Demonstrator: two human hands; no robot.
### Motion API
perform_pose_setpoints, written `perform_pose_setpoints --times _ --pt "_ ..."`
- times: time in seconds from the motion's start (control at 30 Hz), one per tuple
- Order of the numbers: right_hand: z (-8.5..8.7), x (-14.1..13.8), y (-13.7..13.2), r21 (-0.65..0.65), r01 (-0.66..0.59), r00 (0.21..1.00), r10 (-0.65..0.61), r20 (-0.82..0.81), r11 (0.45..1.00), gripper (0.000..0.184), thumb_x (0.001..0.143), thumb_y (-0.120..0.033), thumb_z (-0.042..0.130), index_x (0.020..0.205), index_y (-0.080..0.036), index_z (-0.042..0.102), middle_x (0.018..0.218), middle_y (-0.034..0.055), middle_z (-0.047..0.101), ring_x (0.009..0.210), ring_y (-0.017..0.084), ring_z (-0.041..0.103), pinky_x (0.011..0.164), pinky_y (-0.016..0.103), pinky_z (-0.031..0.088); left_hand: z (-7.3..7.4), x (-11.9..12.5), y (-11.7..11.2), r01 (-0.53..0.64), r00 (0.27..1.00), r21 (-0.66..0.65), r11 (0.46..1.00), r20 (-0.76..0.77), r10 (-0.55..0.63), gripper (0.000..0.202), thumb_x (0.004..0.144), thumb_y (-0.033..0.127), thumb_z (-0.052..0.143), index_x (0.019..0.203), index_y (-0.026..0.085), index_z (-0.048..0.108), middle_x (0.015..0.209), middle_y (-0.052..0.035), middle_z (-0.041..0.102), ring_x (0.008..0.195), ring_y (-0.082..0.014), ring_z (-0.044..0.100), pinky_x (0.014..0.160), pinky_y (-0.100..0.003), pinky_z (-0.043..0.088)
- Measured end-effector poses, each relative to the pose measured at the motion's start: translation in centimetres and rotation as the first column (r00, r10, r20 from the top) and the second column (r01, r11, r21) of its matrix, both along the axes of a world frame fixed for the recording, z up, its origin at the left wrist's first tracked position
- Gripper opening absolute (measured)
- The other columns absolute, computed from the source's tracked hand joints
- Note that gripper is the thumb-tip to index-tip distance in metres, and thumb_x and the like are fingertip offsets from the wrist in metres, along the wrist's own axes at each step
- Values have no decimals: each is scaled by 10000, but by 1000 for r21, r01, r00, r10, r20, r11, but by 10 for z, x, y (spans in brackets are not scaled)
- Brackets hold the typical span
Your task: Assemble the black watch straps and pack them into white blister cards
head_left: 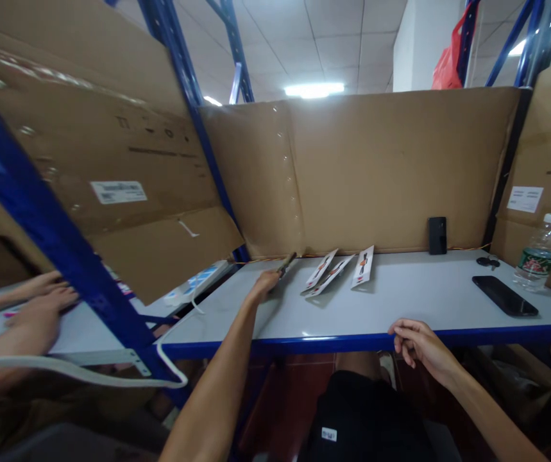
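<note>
My left hand (pixel 266 282) reaches over the left part of the grey-white table (pixel 275 317), its fingers closed round a narrow, brownish-dark object (pixel 287 264) that points toward the back panel. What kind of thing it is I cannot make out. Just right of it, two white cards with orange and black prints, one card (pixel 322 268) and another card (pixel 331 277), lie close together with raised edges. A third such card (pixel 363 267) is slightly apart to their right. By the table's blue front edge, my right hand (pixel 414 341) hangs empty, its fingers loosely bent and partly apart.
A black phone (pixel 505 296), a small dark round item (pixel 488 262) and a water bottle (pixel 535 256) are at the right. Another dark phone (pixel 437 235) leans on the cardboard back panel (pixel 400 173). Beyond a blue post (pixel 63 212), another person's hands (pixel 49 298) rest on a neighbouring table.
</note>
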State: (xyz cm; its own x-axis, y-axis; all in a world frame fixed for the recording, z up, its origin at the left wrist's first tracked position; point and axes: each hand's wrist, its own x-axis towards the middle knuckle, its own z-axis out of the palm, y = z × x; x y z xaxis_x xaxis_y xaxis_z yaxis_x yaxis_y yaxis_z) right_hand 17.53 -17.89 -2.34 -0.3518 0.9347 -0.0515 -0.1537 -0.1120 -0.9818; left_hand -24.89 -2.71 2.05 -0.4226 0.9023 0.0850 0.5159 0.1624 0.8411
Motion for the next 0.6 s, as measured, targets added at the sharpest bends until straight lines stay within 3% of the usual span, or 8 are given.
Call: perform_pose_setpoints --times 0.1,0.17,0.2,0.27,0.3,0.37,0.47,0.6 --pt "-1 -1 1 7 -5 1000 5 -9 1000 370 763 -488 722 865 -138 659 632 -17 620 399 57 474 381 165 317 14 0 -13 31 977 -18 999 213 -27 257 942 388 480 949 161 602 671 -55 611 733 -245 660 688 -378 538" --pt "-2 -1 2 7 -19 1000 19 -9 1000 376 760 -492 723 873 -140 658 641 -16 624 404 62 485 379 168 322 24 4 -25 62 886 46 997 457 -76 258 973 354 416 1014 165 588 742 -69 647 713 -208 656 670 -346 549" --pt "-3 -1 2 7 -25 1000 25 -9 1000 380 758 -497 725 874 -141 656 641 -15 624 404 65 489 378 170 326 28 8 -31 74 786 101 992 607 -121 266 979 334 395 1038 163 590 778 -84 662 713 -201 655 662 -336 552" --pt "-4 -1 3 7 -31 999 31 -7 999 383 758 -500 727 876 -144 652 641 -15 625 406 70 494 376 172 329 37 21 -45 80 484 229 970 842 -239 306 982 319 374 1083 151 608 851 -121 683 731 -209 659 643 -334 558" --pt "-5 0 4 7 -30 1000 30 -6 1000 379 760 -497 727 878 -145 651 643 -15 626 409 69 494 377 171 328 41 30 -52 87 360 283 955 885 -295 331 984 330 375 1116 147 618 895 -136 690 757 -219 665 640 -338 562" --pt "-6 1 4 9 -24 1000 24 -3 1000 368 764 -489 725 880 -147 651 648 -14 627 415 67 490 380 169 326 48 51 -64 124 224 354 927 900 -373 380 995 369 382 1186 151 629 968 -151 699 785 -225 669 627 -333 560" --pt "-5 2 4 12 -14 1000 14 9 1000 366 758 -486 724 877 -148 651 652 -12 627 421 66 484 385 169 323 51 88 -79 193 88 421 887 892 -442 477 1000 460 374 1257 155 635 1027 -172 702 765 -227 658 598 -331 547" --pt "1 -3 -1 59 1 995 -7 99 998 375 759 -512 693 873 -158 643 653 -10 624 417 77 489 382 180 327 43 132 -90 259 -54 448 855 891 -451 539 998 511 367 1277 136 637 1050 -189 709 784 -244 677 608 -348 555"
